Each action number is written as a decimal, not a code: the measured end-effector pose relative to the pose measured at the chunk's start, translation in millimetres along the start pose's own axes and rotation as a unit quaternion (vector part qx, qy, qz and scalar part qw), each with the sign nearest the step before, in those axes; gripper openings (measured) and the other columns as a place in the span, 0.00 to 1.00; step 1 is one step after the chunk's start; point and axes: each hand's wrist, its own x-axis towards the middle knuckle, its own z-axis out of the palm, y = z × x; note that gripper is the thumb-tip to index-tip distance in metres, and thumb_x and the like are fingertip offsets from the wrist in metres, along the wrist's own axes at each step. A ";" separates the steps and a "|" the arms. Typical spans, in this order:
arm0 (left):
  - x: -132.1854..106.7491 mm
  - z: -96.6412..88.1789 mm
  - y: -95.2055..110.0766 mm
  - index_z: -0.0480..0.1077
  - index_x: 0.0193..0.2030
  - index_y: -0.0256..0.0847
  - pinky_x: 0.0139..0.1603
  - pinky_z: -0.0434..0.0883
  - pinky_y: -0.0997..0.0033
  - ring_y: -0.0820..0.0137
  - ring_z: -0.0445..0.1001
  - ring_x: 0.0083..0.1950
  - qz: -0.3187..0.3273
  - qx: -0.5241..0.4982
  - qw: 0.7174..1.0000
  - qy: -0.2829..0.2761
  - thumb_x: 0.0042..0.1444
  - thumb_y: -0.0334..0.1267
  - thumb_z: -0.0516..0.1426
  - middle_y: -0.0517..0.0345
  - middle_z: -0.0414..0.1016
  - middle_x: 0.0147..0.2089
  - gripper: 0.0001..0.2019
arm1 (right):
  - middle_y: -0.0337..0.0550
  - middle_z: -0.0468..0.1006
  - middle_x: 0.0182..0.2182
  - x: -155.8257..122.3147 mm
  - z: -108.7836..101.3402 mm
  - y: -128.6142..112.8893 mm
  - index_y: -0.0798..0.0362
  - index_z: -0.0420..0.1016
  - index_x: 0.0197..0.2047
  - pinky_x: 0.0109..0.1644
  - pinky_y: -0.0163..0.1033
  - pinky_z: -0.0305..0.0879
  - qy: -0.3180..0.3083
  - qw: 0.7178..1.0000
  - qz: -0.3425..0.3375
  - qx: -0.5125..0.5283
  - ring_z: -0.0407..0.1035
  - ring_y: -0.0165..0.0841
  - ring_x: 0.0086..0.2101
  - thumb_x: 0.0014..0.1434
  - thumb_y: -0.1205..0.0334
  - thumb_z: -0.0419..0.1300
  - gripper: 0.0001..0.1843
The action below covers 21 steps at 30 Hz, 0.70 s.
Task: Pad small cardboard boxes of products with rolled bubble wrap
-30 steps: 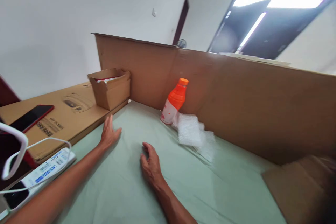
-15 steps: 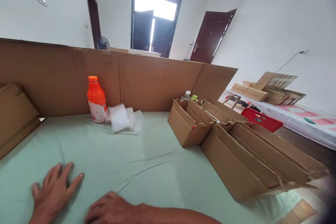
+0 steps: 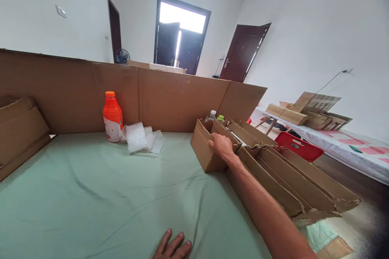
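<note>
My right hand (image 3: 222, 145) reaches out to a row of flat brown cardboard boxes (image 3: 273, 174) standing on edge at the right of the table, and its fingers close over the top edge of the nearest box (image 3: 204, 151). My left hand (image 3: 172, 247) lies flat on the pale green table cloth (image 3: 91, 194) at the bottom edge of the view, fingers spread, holding nothing.
An orange bottle (image 3: 112, 116) and bubble wrap pieces (image 3: 141, 137) stand against a tall cardboard wall (image 3: 167, 97) at the back. Folded cardboard (image 3: 21, 133) lies at the left. Two bottle tops (image 3: 215, 116) show behind the boxes. A red crate (image 3: 299, 145) and another table with boxes (image 3: 313, 111) are at right.
The view has swung right from the orange bottle to the row of boxes. My right hand left the cloth and reached forward onto the nearest box. My left hand stays on the cloth.
</note>
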 end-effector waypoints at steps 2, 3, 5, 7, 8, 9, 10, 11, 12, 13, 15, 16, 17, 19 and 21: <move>-7.8 -9.3 -3.0 0.69 0.63 0.60 0.61 0.72 0.70 0.67 0.80 0.55 -0.040 -0.101 0.993 -0.035 0.64 0.49 0.57 0.61 0.81 0.55 0.21 | 0.56 0.84 0.37 -7.1 2.1 -1.6 0.56 0.80 0.40 0.45 0.43 0.60 -0.023 0.999 -0.041 0.014 0.77 0.44 0.41 0.62 0.66 0.58 0.09; -13.2 -20.4 -7.8 0.69 0.63 0.59 0.60 0.73 0.69 0.65 0.79 0.57 -0.073 -0.143 0.986 -0.035 0.62 0.51 0.57 0.59 0.80 0.57 0.22 | 0.53 0.84 0.37 -14.9 1.7 -3.4 0.55 0.80 0.38 0.45 0.42 0.60 -0.030 0.997 -0.066 0.024 0.76 0.43 0.40 0.62 0.65 0.58 0.09; -23.0 -52.6 -19.3 0.67 0.66 0.53 0.60 0.74 0.64 0.60 0.75 0.61 -0.181 -0.189 0.965 0.003 0.60 0.53 0.58 0.51 0.76 0.62 0.27 | 0.48 0.84 0.36 -38.1 -2.5 -7.7 0.52 0.81 0.37 0.47 0.41 0.61 -0.042 0.991 -0.118 0.044 0.76 0.40 0.40 0.63 0.61 0.58 0.10; -27.5 -92.0 -27.8 0.62 0.69 0.49 0.63 0.72 0.56 0.55 0.69 0.67 -0.315 -0.186 0.929 0.050 0.61 0.49 0.56 0.45 0.69 0.67 0.30 | 0.45 0.84 0.35 -68.4 -10.3 -11.5 0.49 0.81 0.38 0.49 0.41 0.62 -0.049 0.979 -0.175 0.088 0.75 0.39 0.40 0.64 0.57 0.58 0.10; -27.1 -111.5 -29.7 0.59 0.71 0.47 0.65 0.70 0.52 0.53 0.67 0.69 -0.359 -0.185 0.913 0.053 0.61 0.48 0.56 0.44 0.66 0.69 0.32 | 0.44 0.84 0.35 -84.4 -14.8 -12.6 0.47 0.82 0.38 0.50 0.42 0.63 -0.047 0.967 -0.211 0.132 0.75 0.39 0.40 0.64 0.55 0.58 0.11; -25.2 -129.1 -30.2 0.56 0.72 0.46 0.66 0.68 0.48 0.52 0.65 0.69 -0.399 -0.182 0.896 0.074 0.60 0.48 0.57 0.42 0.63 0.71 0.34 | 0.44 0.84 0.36 -99.9 -18.9 -12.9 0.46 0.82 0.39 0.51 0.43 0.64 -0.036 0.950 -0.245 0.189 0.75 0.40 0.41 0.63 0.52 0.59 0.12; -22.3 -144.0 -29.5 0.53 0.73 0.45 0.66 0.67 0.46 0.51 0.65 0.69 -0.425 -0.181 0.882 0.097 0.59 0.48 0.57 0.41 0.61 0.72 0.37 | 0.44 0.84 0.37 -114.2 -21.8 -12.4 0.45 0.82 0.39 0.53 0.46 0.65 -0.016 0.927 -0.272 0.257 0.75 0.41 0.42 0.62 0.49 0.60 0.12; -19.2 -155.5 -27.9 0.51 0.74 0.45 0.66 0.67 0.45 0.50 0.65 0.69 -0.445 -0.182 0.868 0.121 0.58 0.48 0.58 0.41 0.59 0.73 0.39 | 0.45 0.84 0.40 -126.8 -22.7 -11.0 0.44 0.82 0.40 0.54 0.48 0.65 0.016 0.902 -0.280 0.329 0.75 0.43 0.44 0.62 0.47 0.60 0.13; -16.4 -163.3 -25.7 0.50 0.74 0.45 0.65 0.68 0.45 0.49 0.65 0.69 -0.461 -0.182 0.857 0.144 0.57 0.49 0.59 0.41 0.58 0.73 0.40 | 0.46 0.83 0.43 -137.6 -20.8 -9.1 0.43 0.82 0.41 0.55 0.50 0.65 0.054 0.877 -0.264 0.397 0.74 0.45 0.46 0.61 0.45 0.61 0.14; -14.5 -167.5 -23.2 0.50 0.74 0.44 0.65 0.69 0.45 0.49 0.65 0.69 -0.472 -0.183 0.847 0.162 0.56 0.50 0.59 0.42 0.59 0.73 0.41 | 0.47 0.82 0.46 -146.7 -15.5 -6.9 0.43 0.82 0.42 0.57 0.51 0.65 0.093 0.858 -0.220 0.454 0.74 0.45 0.49 0.61 0.44 0.60 0.15; -14.1 -167.0 -18.0 0.52 0.73 0.44 0.64 0.70 0.47 0.47 0.65 0.68 -0.487 -0.187 0.834 0.179 0.53 0.51 0.61 0.43 0.62 0.71 0.42 | 0.48 0.81 0.48 -161.8 4.9 -3.7 0.44 0.81 0.44 0.56 0.50 0.67 0.127 0.832 -0.087 0.533 0.74 0.45 0.50 0.63 0.45 0.58 0.16; -15.4 -163.5 -15.6 0.54 0.72 0.43 0.63 0.71 0.48 0.47 0.66 0.68 -0.492 -0.192 0.830 0.182 0.52 0.51 0.62 0.43 0.64 0.70 0.42 | 0.48 0.82 0.46 -168.7 19.0 -3.6 0.45 0.81 0.45 0.54 0.49 0.69 0.108 0.823 -0.023 0.557 0.75 0.45 0.48 0.63 0.44 0.57 0.18; -17.4 -158.7 -13.3 0.54 0.72 0.44 0.63 0.71 0.48 0.47 0.67 0.67 -0.495 -0.198 0.825 0.185 0.51 0.50 0.62 0.44 0.66 0.69 0.42 | 0.47 0.83 0.44 -175.7 34.3 -4.9 0.46 0.81 0.45 0.50 0.47 0.71 0.067 0.817 0.025 0.572 0.76 0.44 0.45 0.63 0.43 0.57 0.19; -22.1 -147.7 -10.2 0.55 0.72 0.45 0.62 0.72 0.50 0.47 0.69 0.65 -0.501 -0.213 0.816 0.193 0.50 0.50 0.62 0.46 0.67 0.68 0.42 | 0.47 0.84 0.40 -190.0 63.4 -12.3 0.47 0.82 0.44 0.45 0.46 0.74 -0.045 0.805 0.068 0.588 0.76 0.44 0.39 0.61 0.38 0.57 0.24; -26.6 -138.5 -10.8 0.56 0.71 0.46 0.61 0.72 0.50 0.46 0.71 0.63 -0.515 -0.219 0.804 0.202 0.49 0.49 0.62 0.47 0.69 0.66 0.42 | 0.47 0.83 0.41 -202.3 83.7 -25.6 0.48 0.83 0.41 0.47 0.46 0.74 -0.124 0.788 0.068 0.600 0.75 0.44 0.39 0.60 0.34 0.56 0.27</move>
